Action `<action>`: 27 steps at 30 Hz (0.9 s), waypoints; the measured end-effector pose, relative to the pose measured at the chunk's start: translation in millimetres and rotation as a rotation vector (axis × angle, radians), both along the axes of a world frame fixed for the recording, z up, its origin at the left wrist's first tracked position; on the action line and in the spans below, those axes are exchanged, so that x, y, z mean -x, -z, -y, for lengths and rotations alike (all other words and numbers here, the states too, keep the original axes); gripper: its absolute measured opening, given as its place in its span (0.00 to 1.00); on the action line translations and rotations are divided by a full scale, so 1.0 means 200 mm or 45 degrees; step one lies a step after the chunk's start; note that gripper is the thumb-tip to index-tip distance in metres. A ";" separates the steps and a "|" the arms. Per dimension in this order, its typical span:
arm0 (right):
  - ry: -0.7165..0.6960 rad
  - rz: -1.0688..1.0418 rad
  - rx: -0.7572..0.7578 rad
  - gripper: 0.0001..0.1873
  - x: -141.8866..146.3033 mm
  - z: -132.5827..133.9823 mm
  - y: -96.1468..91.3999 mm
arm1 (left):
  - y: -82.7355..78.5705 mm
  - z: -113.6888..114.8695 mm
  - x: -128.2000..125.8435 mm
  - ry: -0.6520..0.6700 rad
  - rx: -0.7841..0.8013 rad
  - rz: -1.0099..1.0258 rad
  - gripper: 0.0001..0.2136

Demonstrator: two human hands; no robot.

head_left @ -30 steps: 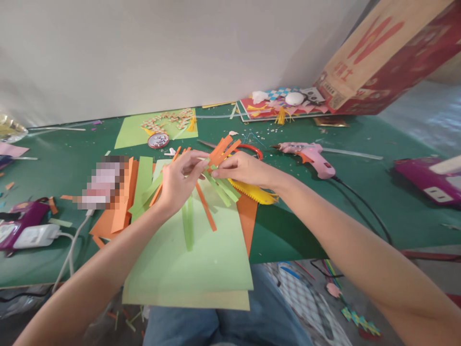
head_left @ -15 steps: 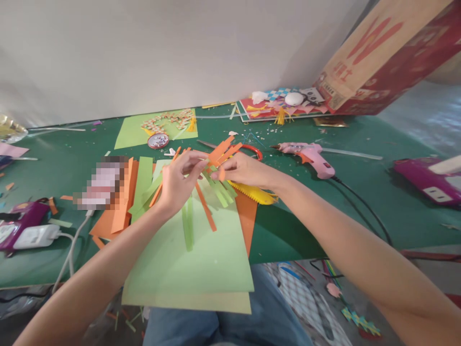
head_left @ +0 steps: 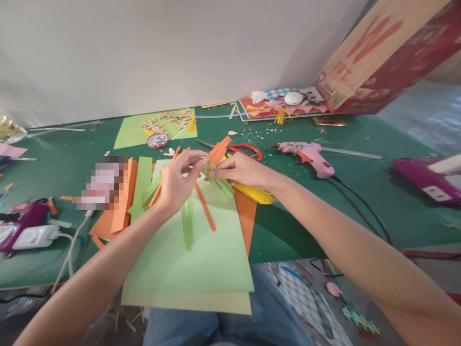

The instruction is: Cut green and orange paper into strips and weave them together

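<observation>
Between my hands is a small weave of orange paper strips (head_left: pixel 219 152) and green paper strips (head_left: pixel 222 186). My left hand (head_left: pixel 182 178) pinches its left side between thumb and fingers. From the right, my right hand (head_left: pixel 243 172) has thumb and fingertips closed on the green strips by the woven part. Large light green paper sheets (head_left: pixel 187 269) lie under both hands and overhang the table edge. A loose orange strip (head_left: pixel 206 206) and a loose green strip (head_left: pixel 187 226) rest on them. Beside my right hand is a yellow toothed-edge tool (head_left: pixel 255 193), partly covered.
Red-handled scissors (head_left: pixel 248 151) lie just beyond my hands. A pink glue gun (head_left: pixel 309 156) with a black cord is to the right. Cut orange paper (head_left: pixel 120 211) and a blurred-out phone-like object (head_left: pixel 103 182) sit left. A paper bag (head_left: pixel 360 67) stands back right.
My right hand has shifted slightly left, closing on the green strips. An orange strip that stuck out toward the upper right and a small orange end by the right fingers no longer show.
</observation>
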State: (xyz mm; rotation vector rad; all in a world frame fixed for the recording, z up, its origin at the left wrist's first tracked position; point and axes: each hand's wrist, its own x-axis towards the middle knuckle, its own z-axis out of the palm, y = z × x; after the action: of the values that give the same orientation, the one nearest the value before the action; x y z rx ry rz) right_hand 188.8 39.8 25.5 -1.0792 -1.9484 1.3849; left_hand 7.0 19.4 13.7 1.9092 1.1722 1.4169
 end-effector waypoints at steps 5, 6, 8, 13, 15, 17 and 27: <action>0.053 0.002 0.025 0.25 -0.02 -0.02 0.00 | -0.01 0.00 0.00 0.056 0.045 -0.014 0.09; 0.057 0.003 0.015 0.26 -0.02 -0.02 0.00 | -0.01 0.00 0.00 0.081 0.064 0.000 0.09; 0.059 -0.006 0.002 0.31 -0.02 -0.02 0.00 | -0.01 -0.01 0.00 0.114 0.090 0.019 0.08; 0.113 -0.116 0.090 0.26 0.00 -0.02 0.01 | -0.02 -0.01 0.00 0.039 0.086 0.059 0.07; 0.173 -0.216 0.145 0.20 0.00 -0.03 0.01 | -0.02 -0.01 0.00 0.013 0.078 0.074 0.07; 0.253 -0.350 0.224 0.18 0.00 -0.03 0.01 | -0.02 0.00 0.00 0.003 0.071 0.082 0.07; 0.496 -0.623 0.417 0.15 0.03 -0.02 0.00 | 0.00 -0.01 0.00 0.025 0.084 0.076 0.08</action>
State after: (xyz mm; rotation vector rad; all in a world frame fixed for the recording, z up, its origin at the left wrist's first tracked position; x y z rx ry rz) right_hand 182.8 44.5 26.2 -1.0627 -1.1254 1.5862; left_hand 6.6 21.2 13.3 1.8161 1.1548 1.3984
